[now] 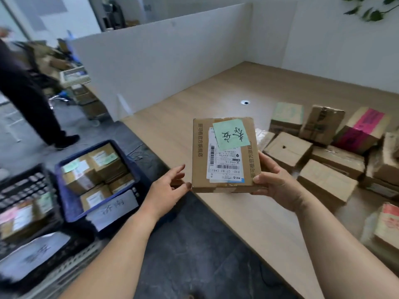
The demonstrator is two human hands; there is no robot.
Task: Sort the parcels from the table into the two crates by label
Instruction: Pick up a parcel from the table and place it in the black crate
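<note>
I see a heap of cardboard parcels (328, 147) on the tabletop (194, 108), right. Blue crate (71, 203) and black crate (23, 186) on the floor, left, both part-filled; their paper signs are blurred. Flat parcel (224, 155) held above the tabletop's edge, long axis running away from me, green note (231, 133) at the far end. Right hand (274, 182) grips its near right corner; left hand (170, 186), fingers relaxed, thumb touching the near left corner.

Your black crate (23, 203) at near left is motion-blurred and cut by the edge; its paper sign (32, 253) is unreadable. Right-edge parcels (386, 225) are cropped.
</note>
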